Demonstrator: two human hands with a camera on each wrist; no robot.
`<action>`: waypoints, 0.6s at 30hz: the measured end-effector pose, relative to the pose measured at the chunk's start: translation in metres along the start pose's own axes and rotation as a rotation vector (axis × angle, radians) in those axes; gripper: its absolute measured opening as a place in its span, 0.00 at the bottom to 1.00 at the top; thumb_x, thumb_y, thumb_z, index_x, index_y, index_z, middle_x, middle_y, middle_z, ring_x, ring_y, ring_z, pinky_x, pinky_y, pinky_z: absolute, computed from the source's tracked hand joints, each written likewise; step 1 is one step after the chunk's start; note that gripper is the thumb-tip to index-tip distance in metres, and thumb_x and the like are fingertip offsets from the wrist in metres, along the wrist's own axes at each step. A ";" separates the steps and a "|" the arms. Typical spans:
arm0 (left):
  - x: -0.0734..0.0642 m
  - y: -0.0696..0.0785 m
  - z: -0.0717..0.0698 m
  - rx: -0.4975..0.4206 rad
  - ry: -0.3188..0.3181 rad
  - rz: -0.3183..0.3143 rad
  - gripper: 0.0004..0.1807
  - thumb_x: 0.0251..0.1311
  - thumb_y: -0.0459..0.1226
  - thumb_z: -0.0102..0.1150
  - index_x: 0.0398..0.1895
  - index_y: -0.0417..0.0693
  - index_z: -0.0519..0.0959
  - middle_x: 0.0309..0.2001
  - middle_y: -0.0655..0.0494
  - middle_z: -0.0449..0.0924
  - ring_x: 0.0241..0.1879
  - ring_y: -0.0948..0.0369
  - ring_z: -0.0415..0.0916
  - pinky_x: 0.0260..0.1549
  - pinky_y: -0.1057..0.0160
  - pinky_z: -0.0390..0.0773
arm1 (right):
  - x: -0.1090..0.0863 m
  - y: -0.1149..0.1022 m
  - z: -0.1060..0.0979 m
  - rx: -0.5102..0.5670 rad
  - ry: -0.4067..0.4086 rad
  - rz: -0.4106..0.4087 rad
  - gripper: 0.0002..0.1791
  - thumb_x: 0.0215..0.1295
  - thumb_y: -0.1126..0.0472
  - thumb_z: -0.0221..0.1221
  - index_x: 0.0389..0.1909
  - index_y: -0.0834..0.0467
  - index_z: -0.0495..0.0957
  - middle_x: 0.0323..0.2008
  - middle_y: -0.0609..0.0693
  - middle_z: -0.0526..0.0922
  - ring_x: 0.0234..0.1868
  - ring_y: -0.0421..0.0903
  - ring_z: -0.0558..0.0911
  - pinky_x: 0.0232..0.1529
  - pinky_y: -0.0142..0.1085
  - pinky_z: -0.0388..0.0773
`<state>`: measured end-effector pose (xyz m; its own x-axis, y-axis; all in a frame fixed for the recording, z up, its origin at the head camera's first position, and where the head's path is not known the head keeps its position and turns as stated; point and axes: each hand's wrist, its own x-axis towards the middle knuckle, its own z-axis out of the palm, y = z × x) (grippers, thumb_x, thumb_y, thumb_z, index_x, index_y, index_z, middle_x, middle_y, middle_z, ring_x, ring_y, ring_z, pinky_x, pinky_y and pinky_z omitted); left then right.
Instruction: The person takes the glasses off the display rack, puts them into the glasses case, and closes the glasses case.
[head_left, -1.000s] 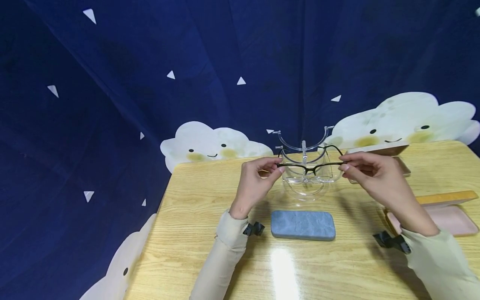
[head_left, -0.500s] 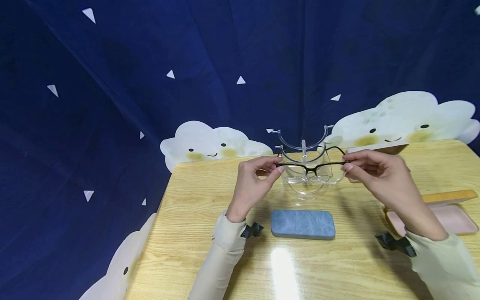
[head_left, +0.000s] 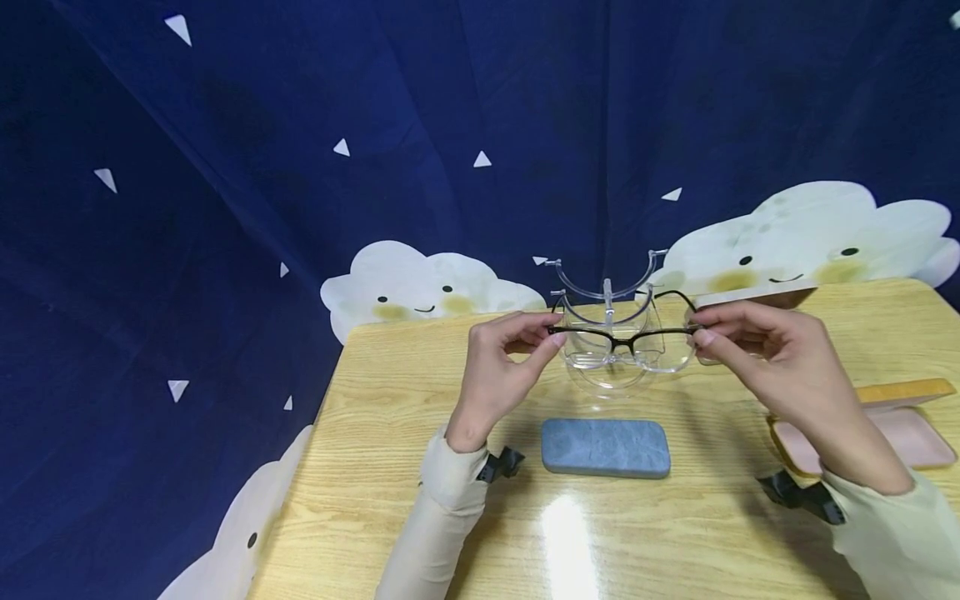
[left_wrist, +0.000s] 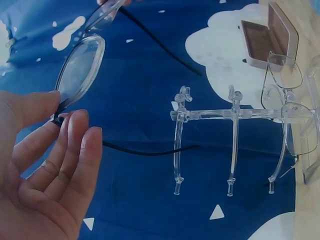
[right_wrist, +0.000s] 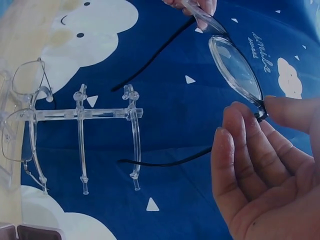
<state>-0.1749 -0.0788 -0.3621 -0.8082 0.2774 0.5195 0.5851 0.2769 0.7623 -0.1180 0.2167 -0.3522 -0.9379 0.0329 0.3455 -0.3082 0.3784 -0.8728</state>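
Observation:
Black half-rim eyeglasses (head_left: 622,340) are held up between both hands, temples unfolded and pointing away toward the stand. My left hand (head_left: 501,367) pinches the frame's left corner with thumb and fingertips; my right hand (head_left: 776,358) pinches the right corner the same way. Just beyond the glasses stands a clear display stand (head_left: 608,292) with several curved arms. In the left wrist view, thin metal-rimmed glasses (left_wrist: 300,129) sit on the stand's lowest arm, and the upper arms carry nothing. The right wrist view shows the black temple (right_wrist: 165,162) apart from the stand's arms.
A closed blue glasses case (head_left: 606,448) lies on the wooden table (head_left: 397,400) in front of the stand. To the right is an open orange case (head_left: 907,437) with pink lining. Behind my right hand stands another open case (left_wrist: 267,42) with brown lining.
Both wrists have shifted slightly outward and lower, the right one more. The black glasses have tilted a little, so their lenses show more fully. Both hands keep their pinch.

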 end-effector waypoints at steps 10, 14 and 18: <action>-0.002 0.005 -0.002 -0.003 0.003 0.027 0.11 0.66 0.34 0.70 0.49 0.42 0.89 0.36 0.47 0.89 0.32 0.59 0.89 0.38 0.67 0.90 | -0.004 -0.005 -0.001 -0.012 0.019 -0.013 0.11 0.67 0.71 0.66 0.49 0.66 0.85 0.35 0.33 0.91 0.32 0.34 0.89 0.34 0.21 0.82; -0.003 0.008 -0.003 -0.005 0.017 0.058 0.10 0.66 0.34 0.70 0.48 0.41 0.89 0.35 0.47 0.89 0.31 0.58 0.89 0.38 0.67 0.90 | -0.006 -0.006 -0.001 -0.007 0.024 -0.039 0.11 0.66 0.73 0.66 0.48 0.65 0.85 0.37 0.34 0.91 0.33 0.34 0.89 0.35 0.21 0.82; -0.004 0.010 -0.004 -0.012 0.032 0.086 0.10 0.66 0.34 0.70 0.48 0.40 0.89 0.34 0.46 0.89 0.30 0.58 0.89 0.38 0.67 0.90 | -0.007 -0.009 0.000 0.009 0.028 -0.085 0.11 0.65 0.75 0.66 0.46 0.64 0.86 0.38 0.35 0.91 0.34 0.33 0.90 0.36 0.22 0.84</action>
<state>-0.1661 -0.0808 -0.3554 -0.7571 0.2704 0.5947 0.6514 0.2425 0.7190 -0.1088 0.2132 -0.3462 -0.9034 0.0270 0.4280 -0.3882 0.3726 -0.8429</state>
